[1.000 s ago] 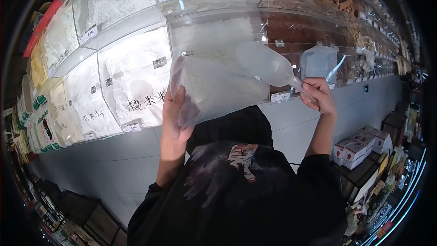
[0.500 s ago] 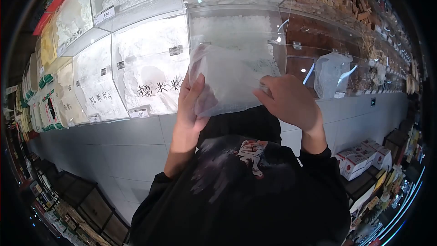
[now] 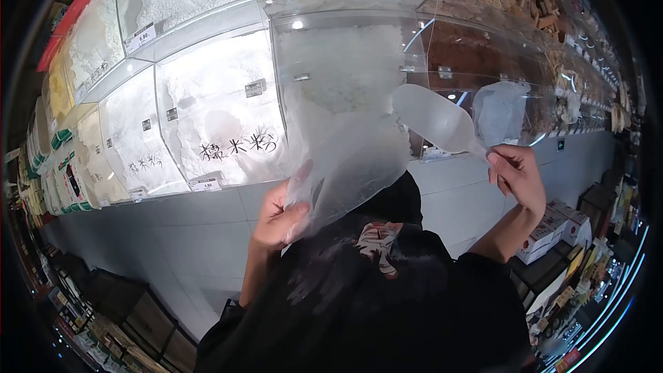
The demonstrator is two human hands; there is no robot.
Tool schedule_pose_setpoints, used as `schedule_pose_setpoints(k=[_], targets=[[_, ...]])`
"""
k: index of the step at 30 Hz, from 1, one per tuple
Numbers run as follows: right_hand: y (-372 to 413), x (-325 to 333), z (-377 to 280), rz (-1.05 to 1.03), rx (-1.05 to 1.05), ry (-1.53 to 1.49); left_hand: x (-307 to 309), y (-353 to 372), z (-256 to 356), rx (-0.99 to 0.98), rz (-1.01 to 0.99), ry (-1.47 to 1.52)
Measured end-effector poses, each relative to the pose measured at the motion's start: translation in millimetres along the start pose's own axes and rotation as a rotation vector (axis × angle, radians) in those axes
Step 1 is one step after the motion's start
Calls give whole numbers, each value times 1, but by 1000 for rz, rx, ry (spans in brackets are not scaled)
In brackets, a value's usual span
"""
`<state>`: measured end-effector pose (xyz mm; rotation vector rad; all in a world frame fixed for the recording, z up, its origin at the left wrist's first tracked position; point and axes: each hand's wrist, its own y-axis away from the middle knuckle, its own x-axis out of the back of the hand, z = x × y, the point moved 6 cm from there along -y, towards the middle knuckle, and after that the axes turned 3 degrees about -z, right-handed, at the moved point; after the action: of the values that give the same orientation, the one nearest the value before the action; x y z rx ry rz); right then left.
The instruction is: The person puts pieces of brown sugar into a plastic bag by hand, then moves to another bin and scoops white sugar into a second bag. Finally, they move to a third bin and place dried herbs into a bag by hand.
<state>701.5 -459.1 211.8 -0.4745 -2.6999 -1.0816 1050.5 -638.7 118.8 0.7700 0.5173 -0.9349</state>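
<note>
My left hand [image 3: 278,215] is closed on the side of a translucent plastic bag [image 3: 362,169], the thumb over the film. The bag hangs in front of my body, its right part spread out. My right hand [image 3: 518,174] grips the thin handle of a white plastic scoop [image 3: 436,119]. The scoop's bowl points left, its tip close to the bag's upper right. Behind the bag stands a clear bin [image 3: 345,45] of pale, whitish contents, partly hidden by it.
Bins of white powder [image 3: 221,83] with handwritten labels line the left. To the right are a bin of reddish-brown contents [image 3: 476,48] and another plastic bag [image 3: 501,114]. White boxes [image 3: 552,231] sit at the lower right on grey floor tiles [image 3: 193,235].
My right hand has moved right, away from the bag, and the scoop now shows in it. My left hand and the bag have come slightly lower and to the left.
</note>
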Motion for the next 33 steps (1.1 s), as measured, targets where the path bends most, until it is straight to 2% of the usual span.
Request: schedule_pose_setpoints(k=[4,6,8,10,12,14,19,25,27,30,33], targets=[[-66,-41,67,-106,-266,13,1,-3,-1,35,-26,-69],[-111,-72,97,-42,-252,56,-3,-5,4,50,-35,-23],[-159,-106,128,82,-233,-23,-1,-6,5,7,-62,4],[-209,-146,153,173,-133,-65,0,-8,7,-17,-47,14],[-230,-171,138,194,-116,72,-3,-7,8,-17,-1,6],[-240,-196,122,288,-161,19,-6,-9,10,-13,20,0],[-248,-208,137,321,-66,-175,5,-8,2,14,89,49],[-249,-198,159,192,88,-286,-15,-25,17,-160,98,183],[-235,-191,166,141,69,-390,-17,-28,19,-202,62,191],[-207,-163,156,31,220,-384,-18,-35,19,-251,16,199],[-174,-132,145,41,189,-385,-20,-41,20,-283,-34,188]])
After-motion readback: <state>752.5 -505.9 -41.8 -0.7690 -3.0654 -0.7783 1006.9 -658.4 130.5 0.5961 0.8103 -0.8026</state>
